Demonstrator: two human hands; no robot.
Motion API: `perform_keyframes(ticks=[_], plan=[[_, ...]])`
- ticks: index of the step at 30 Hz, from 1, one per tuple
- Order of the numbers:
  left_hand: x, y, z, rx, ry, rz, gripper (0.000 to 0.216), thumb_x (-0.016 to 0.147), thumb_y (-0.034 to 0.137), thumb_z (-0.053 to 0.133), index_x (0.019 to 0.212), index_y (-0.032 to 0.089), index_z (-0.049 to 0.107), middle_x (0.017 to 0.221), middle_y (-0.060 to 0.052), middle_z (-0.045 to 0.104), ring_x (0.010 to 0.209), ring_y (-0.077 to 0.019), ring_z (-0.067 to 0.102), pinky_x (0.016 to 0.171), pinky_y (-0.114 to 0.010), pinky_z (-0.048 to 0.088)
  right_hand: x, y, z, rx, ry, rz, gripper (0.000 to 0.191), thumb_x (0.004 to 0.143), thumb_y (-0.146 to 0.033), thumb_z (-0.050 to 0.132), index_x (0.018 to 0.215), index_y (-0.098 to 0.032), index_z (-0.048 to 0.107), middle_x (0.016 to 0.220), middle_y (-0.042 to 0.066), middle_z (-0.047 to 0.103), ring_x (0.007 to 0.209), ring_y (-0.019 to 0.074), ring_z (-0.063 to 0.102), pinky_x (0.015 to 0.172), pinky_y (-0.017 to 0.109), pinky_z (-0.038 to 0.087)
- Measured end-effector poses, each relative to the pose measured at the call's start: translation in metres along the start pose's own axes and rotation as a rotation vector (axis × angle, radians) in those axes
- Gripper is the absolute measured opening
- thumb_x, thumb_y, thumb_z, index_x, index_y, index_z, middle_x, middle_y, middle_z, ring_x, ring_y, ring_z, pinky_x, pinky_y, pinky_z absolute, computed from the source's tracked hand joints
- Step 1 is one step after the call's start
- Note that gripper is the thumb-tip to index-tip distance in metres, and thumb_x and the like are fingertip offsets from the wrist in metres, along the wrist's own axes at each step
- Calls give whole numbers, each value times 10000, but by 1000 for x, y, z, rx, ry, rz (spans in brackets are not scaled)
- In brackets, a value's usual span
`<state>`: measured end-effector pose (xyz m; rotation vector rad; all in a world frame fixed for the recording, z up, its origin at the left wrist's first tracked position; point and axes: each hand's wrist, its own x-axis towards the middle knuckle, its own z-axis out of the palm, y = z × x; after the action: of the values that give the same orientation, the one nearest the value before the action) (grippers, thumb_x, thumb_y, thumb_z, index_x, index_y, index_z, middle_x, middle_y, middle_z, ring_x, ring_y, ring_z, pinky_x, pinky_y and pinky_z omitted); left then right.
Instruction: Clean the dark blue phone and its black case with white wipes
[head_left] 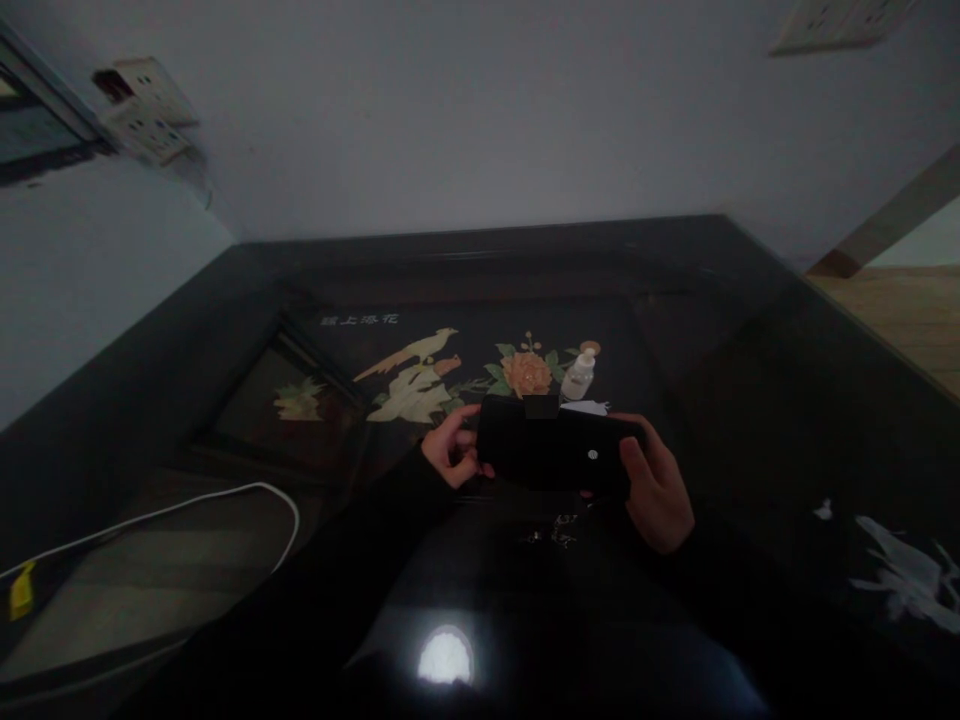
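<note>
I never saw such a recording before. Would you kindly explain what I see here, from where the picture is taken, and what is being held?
There is no machine here: these are a person's bare hands, in dark sleeves. The single picture comes from a camera worn on the head, looking forward and down. The left hand and the right hand hold the two ends of a black object with a small round white mark; I cannot tell exactly what it is. Below is a glossy dark table decorated with a bird and flowers. A pale bottle stands just beyond the object. At left, a white cable curves.
</note>
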<state>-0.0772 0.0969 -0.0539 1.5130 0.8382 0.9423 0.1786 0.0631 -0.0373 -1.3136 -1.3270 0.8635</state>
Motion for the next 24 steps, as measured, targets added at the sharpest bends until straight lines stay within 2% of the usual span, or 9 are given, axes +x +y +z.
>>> perform_keyframes(ticks=[4, 7, 10, 13, 18, 24], plan=[[0, -8, -3, 152, 12, 7, 569, 697, 135, 472, 1249, 157, 335, 582, 47, 592, 483, -111, 616, 440, -179, 443, 1, -6, -2, -9, -30, -60, 353, 833, -501, 466, 992, -199, 558, 887, 44, 622, 765, 190, 586, 651, 299, 481], [2, -9, -3, 195, 12, 2, 516, 685, 148, 447, 1199, 167, 409, 512, 84, 487, 400, -77, 556, 358, -144, 363, 1, -10, -2, -7, -97, -132, 377, 836, -505, 461, 1005, -192, 587, 977, 65, 639, 861, 207, 597, 743, 319, 478], [3, -5, -4, 227, 0, -7, 391, 667, 148, 449, 1055, 161, 488, 489, 96, 426, 370, -63, 514, 371, -155, 360, 0, -13, -2, 9, -159, -138, 409, 860, -498, 419, 1046, -186, 606, 1034, 74, 646, 924, 219, 598, 793, 334, 477], [2, 1, -5, 277, -27, -20, 261, 635, 135, 453, 890, 160, 503, 488, 84, 460, 390, -65, 513, 406, -167, 376, -2, -15, -3, -9, -203, -145, 419, 876, -482, 392, 1080, -187, 609, 1037, 72, 658, 924, 217, 611, 765, 318, 493], [2, 8, -8, 409, -72, -66, 67, 591, 141, 467, 651, 171, 458, 456, 62, 503, 426, -74, 530, 441, -167, 375, -5, -16, -7, -62, -270, -242, 407, 885, -458, 389, 1107, -196, 607, 1063, 66, 661, 966, 214, 614, 753, 280, 497], [4, 11, -10, 587, -102, -140, 38, 560, 146, 489, 527, 162, 482, 430, 43, 555, 421, -66, 522, 453, -154, 376, -8, -20, -8, -86, -330, -353, 358, 885, -415, 410, 1119, -218, 597, 1061, 50, 667, 938, 190, 636, 790, 270, 498]])
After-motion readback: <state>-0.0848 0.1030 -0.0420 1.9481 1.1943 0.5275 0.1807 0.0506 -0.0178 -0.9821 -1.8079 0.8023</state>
